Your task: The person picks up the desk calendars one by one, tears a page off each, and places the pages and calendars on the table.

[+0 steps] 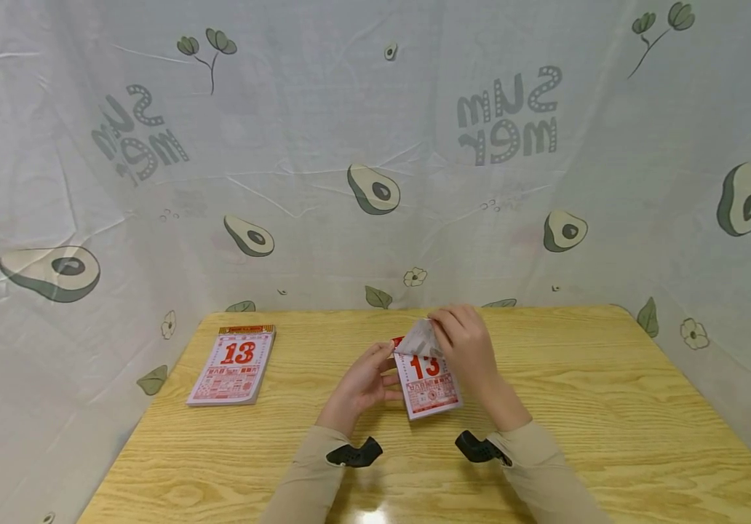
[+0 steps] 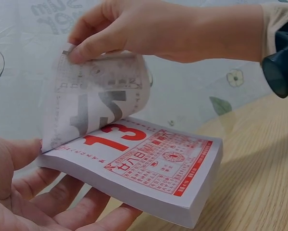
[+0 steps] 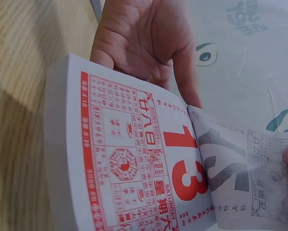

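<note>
Right hand (image 1: 470,346): thumb and fingers pinch a thin leaf (image 2: 98,101) near its free edge, raised above the pad. With so small a hold, a hard tug could rip that bit away and leave the rest behind.

Lifted leaf: curled back toward its bound end, a grey 12 showing through; it looks attached there. A slanting pull would likely tear it raggedly across the middle.

Left hand (image 1: 365,386): grasps the pad's bound end, thumb at the leaf's fold, fingers spread underneath. If the thumb slackened, the pad could twist or slip.

Calendar pad (image 1: 429,389): in the left hand, near the table's middle, seemingly held up and tilted, with a red 13 facing up. Lacking firm support below, it could swing along with a pull.

Second calendar (image 1: 234,367): lying flat on the left, also showing 13, well apart and unlikely to be knocked.

Table (image 1: 578,407): pale wood, under everything.

Backdrop (image 1: 310,131): pale sheeting printed with avocados.
</note>
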Motion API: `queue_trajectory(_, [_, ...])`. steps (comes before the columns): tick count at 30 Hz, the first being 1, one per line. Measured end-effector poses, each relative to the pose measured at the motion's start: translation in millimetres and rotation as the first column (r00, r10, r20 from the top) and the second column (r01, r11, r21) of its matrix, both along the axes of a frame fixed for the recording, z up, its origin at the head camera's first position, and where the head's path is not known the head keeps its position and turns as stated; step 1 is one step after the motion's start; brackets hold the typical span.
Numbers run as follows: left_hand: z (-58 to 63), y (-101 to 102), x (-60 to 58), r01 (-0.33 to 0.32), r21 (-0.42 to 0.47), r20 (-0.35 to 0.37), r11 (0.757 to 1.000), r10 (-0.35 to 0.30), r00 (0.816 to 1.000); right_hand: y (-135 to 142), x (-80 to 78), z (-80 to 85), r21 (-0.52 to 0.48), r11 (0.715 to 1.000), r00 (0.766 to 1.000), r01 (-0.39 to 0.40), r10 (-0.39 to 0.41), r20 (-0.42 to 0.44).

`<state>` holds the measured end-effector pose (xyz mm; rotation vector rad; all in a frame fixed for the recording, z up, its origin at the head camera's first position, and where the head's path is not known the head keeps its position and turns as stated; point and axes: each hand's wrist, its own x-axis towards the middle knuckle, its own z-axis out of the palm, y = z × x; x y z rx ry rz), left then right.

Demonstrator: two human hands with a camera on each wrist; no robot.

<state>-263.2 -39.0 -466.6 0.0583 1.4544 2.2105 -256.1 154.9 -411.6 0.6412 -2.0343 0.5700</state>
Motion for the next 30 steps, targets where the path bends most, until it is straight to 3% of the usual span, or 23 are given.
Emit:
queue_trajectory(10, [0.9,0.2,-0.9,-0.029,0.012,-0.009,1.0,0.029,1.0,-3.0,-16.0,14.4,0.111,0.994,0.999,-0.015,0.021,-0.05])
queue_trajectory(22, [2.2,-4.9,-1.5,-0.066,0.026,-0.011,0.998,0.066,0.998,-13.1,-41.3,27.8,0.296,0.955,0.993,-0.026,0.059,-0.101])
queue_trajectory(30, [2.5,-7.5,-3.2,-0.079,0.053,-0.016,0.996,0.079,0.997,-16.3,-52.8,30.6,0.334,0.943,0.998,0.003,0.018,-0.059])
